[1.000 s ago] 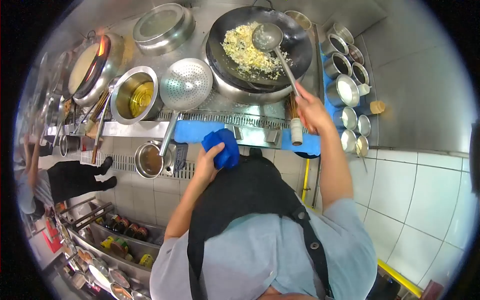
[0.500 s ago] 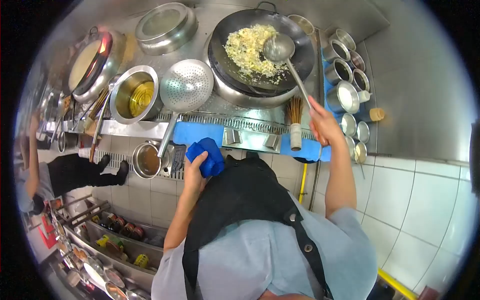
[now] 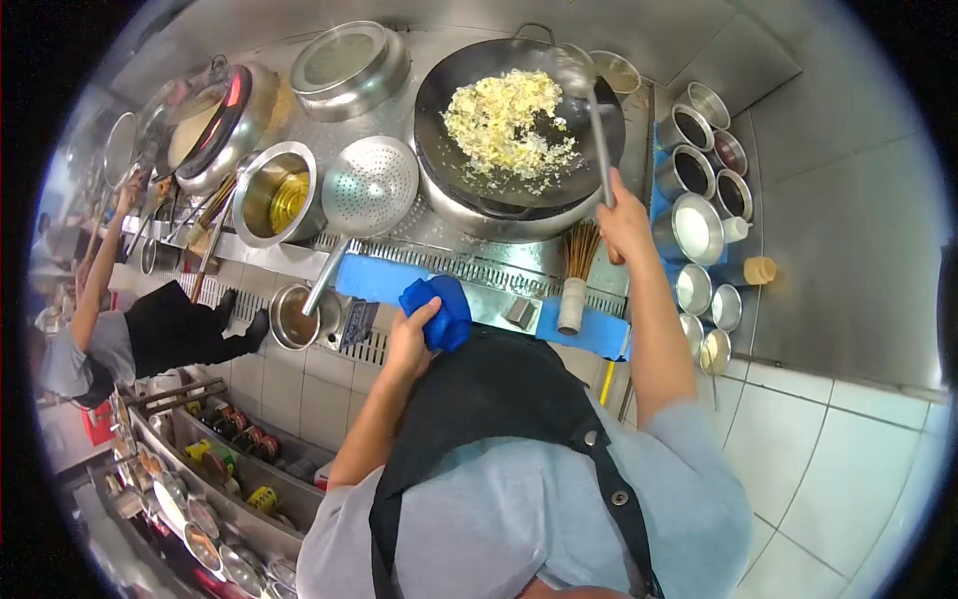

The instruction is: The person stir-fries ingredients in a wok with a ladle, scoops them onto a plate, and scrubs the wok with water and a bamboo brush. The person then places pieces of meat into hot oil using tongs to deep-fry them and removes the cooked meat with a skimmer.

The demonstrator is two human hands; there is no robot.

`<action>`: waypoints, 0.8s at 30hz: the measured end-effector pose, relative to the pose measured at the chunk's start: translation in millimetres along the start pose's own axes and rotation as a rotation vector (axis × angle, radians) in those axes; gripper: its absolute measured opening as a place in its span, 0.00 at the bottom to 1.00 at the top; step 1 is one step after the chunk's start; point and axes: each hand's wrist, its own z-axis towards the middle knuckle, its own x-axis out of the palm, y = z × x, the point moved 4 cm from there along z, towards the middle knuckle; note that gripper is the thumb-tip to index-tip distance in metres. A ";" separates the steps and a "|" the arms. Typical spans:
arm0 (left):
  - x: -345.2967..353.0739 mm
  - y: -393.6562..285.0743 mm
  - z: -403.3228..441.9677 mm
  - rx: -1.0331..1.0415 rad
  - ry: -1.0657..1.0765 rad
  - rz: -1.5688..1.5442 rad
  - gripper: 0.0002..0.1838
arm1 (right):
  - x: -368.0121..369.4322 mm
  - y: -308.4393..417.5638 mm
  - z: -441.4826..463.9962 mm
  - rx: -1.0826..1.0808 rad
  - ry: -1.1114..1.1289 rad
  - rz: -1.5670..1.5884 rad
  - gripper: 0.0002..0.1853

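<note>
My right hand (image 3: pixel 627 222) is closed round the handle of a metal ladle (image 3: pixel 601 135). The ladle's bowl is at the upper right inside a black wok (image 3: pixel 439 110), blurred by motion. Chopped yellow and white food (image 3: pixel 504 120) lies in the middle of the wok, apart from the ladle. A bunched blue cloth (image 3: pixel 444 314) is gripped in my left hand (image 3: pixel 409 339), in front of the stove edge and left of the apron.
A perforated strainer (image 3: pixel 370 187) and a pot of oil (image 3: pixel 261 200) stand left of the wok. A bamboo brush (image 3: pixel 573 295) lies at the front edge. Metal containers (image 3: pixel 691 225) line the right. Another person (image 3: pixel 160 329) works at the far left.
The ladle has swung up and to the right, away from the food. The left hand with its blue cloth has shifted slightly, and the whole view has tilted a little.
</note>
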 end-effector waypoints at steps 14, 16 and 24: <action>108.9 -21.7 164.8 -0.164 0.146 0.191 0.23 | -67.8 -29.9 -135.2 -0.299 0.199 -0.351 0.40; 105.3 0.1 197.9 -0.246 0.201 0.274 0.20 | -86.4 -20.5 -177.2 -0.301 0.150 -0.243 0.40; 129.6 1.3 82.1 -0.141 0.252 -0.111 0.17 | -145.3 52.3 -228.1 0.104 0.485 -0.214 0.35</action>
